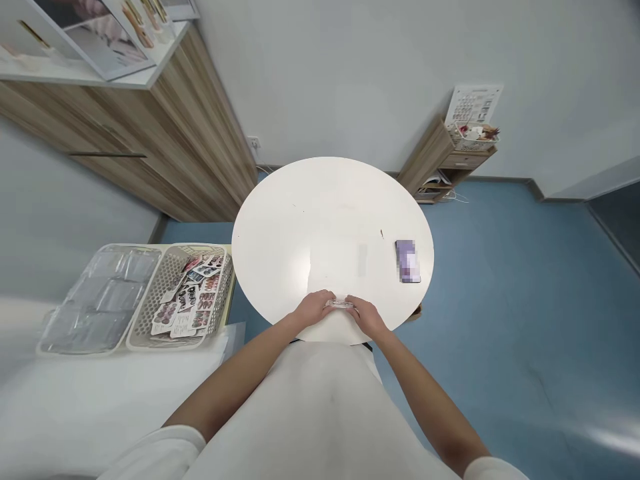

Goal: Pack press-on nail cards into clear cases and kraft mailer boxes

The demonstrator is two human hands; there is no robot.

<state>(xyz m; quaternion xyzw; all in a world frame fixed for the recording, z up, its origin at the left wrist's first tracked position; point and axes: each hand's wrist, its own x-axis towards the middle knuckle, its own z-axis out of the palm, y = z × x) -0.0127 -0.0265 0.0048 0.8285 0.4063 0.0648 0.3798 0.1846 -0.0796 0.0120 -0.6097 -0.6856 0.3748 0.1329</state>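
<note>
Both hands meet at the near edge of a round white table (270, 233). Between them is a small clear, shiny object (340, 304), perhaps a flat plastic case or packet; its kind is too small to make out. My left hand (315, 307) grips its left end with curled fingers. At the right end, the fingers and thumb of my right hand (367, 315) are closed on the same object. A pale, faint sheet (334, 267) seems to lie on the tabletop just beyond the hands.
A purple phone-like object (408, 261), blurred out, lies at the table's right. A small dark bit (381, 233) rests near it. Left of the table stand a white basket (143, 327) of printed cards and a clear-lidded box (95, 300). Wooden cabinets (200, 133) stand behind.
</note>
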